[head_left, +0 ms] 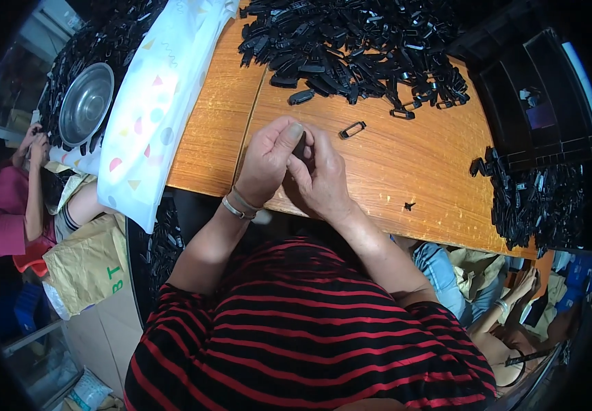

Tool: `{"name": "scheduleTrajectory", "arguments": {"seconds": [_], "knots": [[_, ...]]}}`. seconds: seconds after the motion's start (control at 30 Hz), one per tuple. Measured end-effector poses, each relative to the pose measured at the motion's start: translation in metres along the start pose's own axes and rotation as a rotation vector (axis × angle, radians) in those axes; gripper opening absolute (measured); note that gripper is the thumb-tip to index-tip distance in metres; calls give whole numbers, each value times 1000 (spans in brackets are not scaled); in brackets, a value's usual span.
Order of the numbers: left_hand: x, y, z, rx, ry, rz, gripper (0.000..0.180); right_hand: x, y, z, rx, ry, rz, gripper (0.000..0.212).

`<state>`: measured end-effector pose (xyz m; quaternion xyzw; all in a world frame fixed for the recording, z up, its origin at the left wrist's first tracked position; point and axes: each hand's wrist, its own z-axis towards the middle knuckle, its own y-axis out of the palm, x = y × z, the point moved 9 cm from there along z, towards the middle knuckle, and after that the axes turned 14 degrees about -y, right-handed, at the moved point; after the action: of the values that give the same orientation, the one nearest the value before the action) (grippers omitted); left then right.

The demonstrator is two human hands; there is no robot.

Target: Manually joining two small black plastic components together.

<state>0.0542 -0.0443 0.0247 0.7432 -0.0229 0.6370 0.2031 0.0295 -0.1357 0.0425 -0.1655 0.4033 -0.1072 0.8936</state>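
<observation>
Over the near edge of the wooden table [378,168], my left hand [266,164] and my right hand [325,175] meet. Both are closed around a small black plastic piece [300,146], mostly covered by my fingers. My left thumb lies along its top; the right fingers hold its other side. A loose black oblong frame [352,129] rests on the table just beyond my right hand. Farther off, a black clip-like part [301,97] lies in front of a big heap of similar black parts [358,48]. A tiny black bit [409,206] sits to the right.
At the right stand a black box [549,89] and another heap of black parts [539,205]. White patterned plastic sheeting [166,89] covers the left side, with a metal bowl [87,104] beyond. One person in pink [5,222] sits left; another's arm [508,301] shows lower right.
</observation>
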Motion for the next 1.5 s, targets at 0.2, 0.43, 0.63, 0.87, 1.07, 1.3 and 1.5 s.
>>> {"name": "scheduleTrajectory", "arguments": {"seconds": [0.2,0.43,0.63,0.87,1.07,1.3,1.5], "knots": [[-16,-10,13,0,-137,-13,30,14,-5,6,-286,9,-81,44],[31,-37,46,267,129,832,12,44,-72,21,-368,0,-564,27],[33,-7,64,36,524,1502,28,58,-61,18,-525,115,-595,27],[26,13,75,-126,608,1636,20,62,-67,18,-568,82,-714,29],[23,13,72,-25,577,1487,12,60,-75,7,-507,267,-427,21],[-1,-17,56,26,-68,317,22,57,-69,1,-390,67,-537,11],[-10,-26,38,74,-190,-35,23,44,-71,-3,-429,49,-615,17]]}}
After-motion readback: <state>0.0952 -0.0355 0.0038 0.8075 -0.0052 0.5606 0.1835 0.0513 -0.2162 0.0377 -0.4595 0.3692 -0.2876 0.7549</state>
